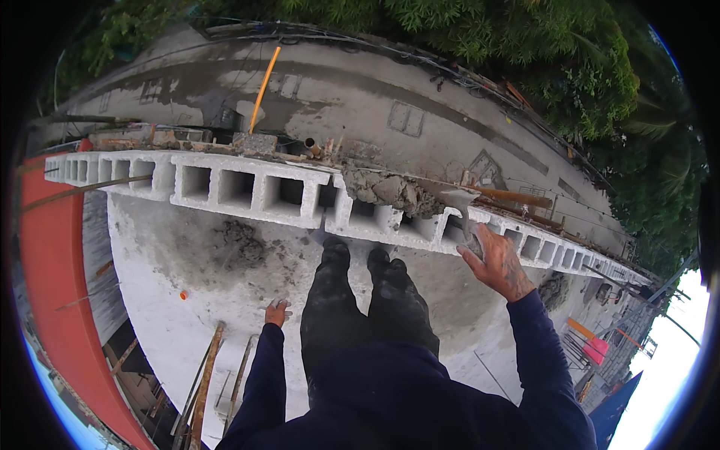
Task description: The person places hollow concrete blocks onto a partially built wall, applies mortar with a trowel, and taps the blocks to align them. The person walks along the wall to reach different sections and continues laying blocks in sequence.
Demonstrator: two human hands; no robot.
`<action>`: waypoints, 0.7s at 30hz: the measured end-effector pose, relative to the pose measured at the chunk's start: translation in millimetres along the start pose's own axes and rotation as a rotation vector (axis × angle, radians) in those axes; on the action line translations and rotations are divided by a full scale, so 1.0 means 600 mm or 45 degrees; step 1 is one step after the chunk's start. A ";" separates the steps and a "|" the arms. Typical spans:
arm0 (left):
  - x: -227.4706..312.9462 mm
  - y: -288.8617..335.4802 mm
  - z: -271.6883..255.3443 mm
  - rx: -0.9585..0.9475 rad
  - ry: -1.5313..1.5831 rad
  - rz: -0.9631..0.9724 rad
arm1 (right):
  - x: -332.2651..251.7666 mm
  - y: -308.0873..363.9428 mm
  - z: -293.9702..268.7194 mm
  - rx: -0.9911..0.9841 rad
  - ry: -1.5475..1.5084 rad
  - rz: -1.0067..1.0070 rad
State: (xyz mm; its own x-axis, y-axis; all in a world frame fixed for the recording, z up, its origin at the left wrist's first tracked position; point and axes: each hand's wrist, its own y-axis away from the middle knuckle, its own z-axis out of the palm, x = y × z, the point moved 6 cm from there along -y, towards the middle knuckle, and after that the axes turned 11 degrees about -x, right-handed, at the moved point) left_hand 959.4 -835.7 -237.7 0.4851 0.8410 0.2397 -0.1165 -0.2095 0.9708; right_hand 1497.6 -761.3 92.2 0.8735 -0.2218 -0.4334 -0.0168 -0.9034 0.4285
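The person's left hand [277, 313] is hanging low over the pale grey concrete slab [172, 232], left of the 2 dark-trousered legs [337, 315]; its fingers are bending loosely, and whether they are pressing together I cannot tell. Nearer the slab's lower-left edge, rusty brown metal bars [208, 382] are sticking up. A small round orange object [184, 295] is lying toward the slab's left edge, and a dark patch of wet grey mortar [241, 244] is spreading nearer the wall.

The 2 dark boots [335, 249] are pointing at the near edge of a long wall of pale grey hollow concrete blocks [251, 214]. The right hand [493, 262] is gripping a grey mortar-coated trowel [460, 199] over this wall, right of the boots, fingers curling around its handle. The trowel is pointing away from the person and slightly left, its long axis running across the wall and its blade sitting by the far edge. Just left of the blade, a lumpy grey mortar heap [394, 191] is lying along that far edge.

Beyond the wall, a straight orange pole [265, 90] is leaning outward over grey paved ground [337, 82], and green leafy trees [525, 52] are bordering its far side.
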 end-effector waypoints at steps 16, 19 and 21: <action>-0.011 0.042 0.003 -0.009 -0.133 0.127 | -0.009 0.096 0.211 0.188 -0.130 0.604; -0.052 0.049 -0.018 0.027 -0.174 0.088 | -0.024 0.133 0.232 0.242 -0.205 0.809; -0.052 0.048 -0.035 0.063 -0.349 0.180 | -0.046 0.136 0.249 0.098 -0.255 0.775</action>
State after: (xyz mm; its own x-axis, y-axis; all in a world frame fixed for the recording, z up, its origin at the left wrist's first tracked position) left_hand 922.7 -857.7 -217.2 0.6836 0.6373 0.3559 -0.1602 -0.3447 0.9249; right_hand 1399.3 -884.0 20.7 0.5890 -0.7605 -0.2733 -0.5220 -0.6162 0.5897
